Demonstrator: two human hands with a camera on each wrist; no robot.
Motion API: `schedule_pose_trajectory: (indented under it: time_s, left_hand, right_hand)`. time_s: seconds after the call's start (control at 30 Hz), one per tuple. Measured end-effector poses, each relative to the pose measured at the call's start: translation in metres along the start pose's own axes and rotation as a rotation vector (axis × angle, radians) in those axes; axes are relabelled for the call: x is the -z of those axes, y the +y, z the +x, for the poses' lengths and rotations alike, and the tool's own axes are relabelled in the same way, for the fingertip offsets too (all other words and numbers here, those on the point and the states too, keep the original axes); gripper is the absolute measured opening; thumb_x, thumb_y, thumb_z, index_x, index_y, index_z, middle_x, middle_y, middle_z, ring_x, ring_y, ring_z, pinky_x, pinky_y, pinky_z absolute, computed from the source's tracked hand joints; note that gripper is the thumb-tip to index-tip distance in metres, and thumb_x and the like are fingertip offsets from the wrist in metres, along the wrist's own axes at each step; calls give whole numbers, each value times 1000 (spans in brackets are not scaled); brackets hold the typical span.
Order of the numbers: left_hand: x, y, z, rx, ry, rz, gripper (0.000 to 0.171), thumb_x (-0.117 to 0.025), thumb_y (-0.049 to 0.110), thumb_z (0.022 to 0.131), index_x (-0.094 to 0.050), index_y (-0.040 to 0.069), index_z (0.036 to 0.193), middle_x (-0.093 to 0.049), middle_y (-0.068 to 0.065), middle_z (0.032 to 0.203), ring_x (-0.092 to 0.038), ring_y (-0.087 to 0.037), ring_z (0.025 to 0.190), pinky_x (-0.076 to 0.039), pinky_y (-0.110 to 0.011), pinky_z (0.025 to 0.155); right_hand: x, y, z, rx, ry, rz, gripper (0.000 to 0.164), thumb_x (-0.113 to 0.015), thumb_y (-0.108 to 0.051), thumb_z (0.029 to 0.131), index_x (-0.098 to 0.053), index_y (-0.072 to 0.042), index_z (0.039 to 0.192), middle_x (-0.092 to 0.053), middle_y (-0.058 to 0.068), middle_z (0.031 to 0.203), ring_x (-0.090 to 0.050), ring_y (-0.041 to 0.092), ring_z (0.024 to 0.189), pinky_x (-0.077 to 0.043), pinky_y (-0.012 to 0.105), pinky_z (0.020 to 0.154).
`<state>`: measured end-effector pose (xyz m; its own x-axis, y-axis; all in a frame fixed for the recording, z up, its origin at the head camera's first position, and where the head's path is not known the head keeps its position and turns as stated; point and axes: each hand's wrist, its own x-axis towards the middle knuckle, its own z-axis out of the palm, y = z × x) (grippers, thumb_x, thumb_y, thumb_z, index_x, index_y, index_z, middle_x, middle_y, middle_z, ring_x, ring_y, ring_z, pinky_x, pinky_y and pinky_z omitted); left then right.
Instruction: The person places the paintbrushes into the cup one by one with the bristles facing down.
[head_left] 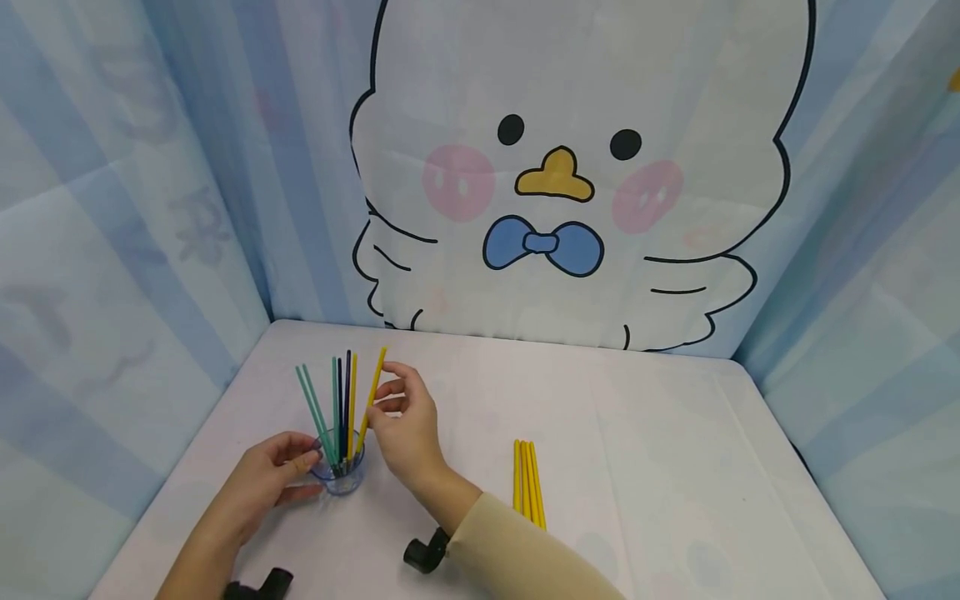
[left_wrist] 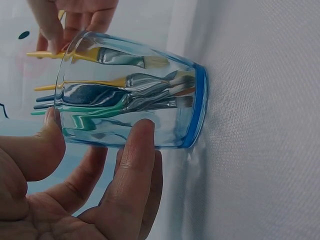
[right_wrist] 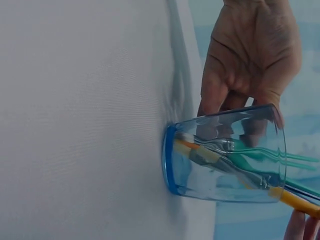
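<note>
Paintbrushes [head_left: 347,408] in green, dark blue and yellow stand inside a clear cup [head_left: 340,484], which sits upright on the pale surface [head_left: 675,475] between my two hands. The cup is directly against the fingers of my left hand [head_left: 264,473] and just below those of my right hand [head_left: 408,421]. My left fingers are partly spread and curved around the near side of the cup, thumb by the rim and the others along its wall, steadying it. My right fingers are closed in a pinch on the upper handle of one yellow brush [head_left: 372,392], which leans toward that hand with its bristle end inside the cup. The see-through wall is smooth and bluish, whether glass or plastic I cannot tell; it is round, wider at the mouth, and ends in a thicker, deeper blue base. Inside are shiny silver metal collars and short bristles, several of them pale, below slim straight handles. Two green handles tilt toward my left hand. Slim yellow sticks [head_left: 528,483] lie side by side to the right, their near ends hidden by my beige sleeve [head_left: 525,550]. The surface has a fine woven texture.
</note>
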<state>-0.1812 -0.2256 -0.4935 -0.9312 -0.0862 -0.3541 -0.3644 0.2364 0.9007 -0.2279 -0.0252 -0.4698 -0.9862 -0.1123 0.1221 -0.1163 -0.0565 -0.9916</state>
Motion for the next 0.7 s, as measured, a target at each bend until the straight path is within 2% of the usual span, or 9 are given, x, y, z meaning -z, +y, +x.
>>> schedule_pose_trajectory:
  time_s: [0.2, 0.43, 0.7]
  left_hand:
    - [1, 0, 0, -4, -6, -1, 38, -63, 14, 110, -55, -8, 140, -66, -20, 126, -71, -17, 103, -71, -37, 85]
    - [0, -1, 1, -6, -4, 7, 38, -62, 14, 110, -55, -8, 140, -67, -21, 126, -71, -17, 102, -71, -37, 85]
    - [-1, 1, -1, -8, -1, 15, 39, -62, 14, 110, -55, -8, 141, -66, -23, 128, -70, -19, 105, -71, -37, 85]
  right_hand:
    - [-6, 9, 2, -40, -17, -38, 63, -70, 12, 94, -61, -25, 145, -62, 3, 109, -62, 13, 91, -66, 21, 76]
    - [-10, 13, 3, -46, -22, -72, 65, -72, 9, 95, -63, -35, 142, -62, -2, 107, -63, 12, 90, -67, 22, 80]
    - [-11, 17, 5, -27, -40, -108, 61, -71, 8, 97, -64, -33, 142, -66, -3, 106, -64, 9, 89, -66, 20, 79]
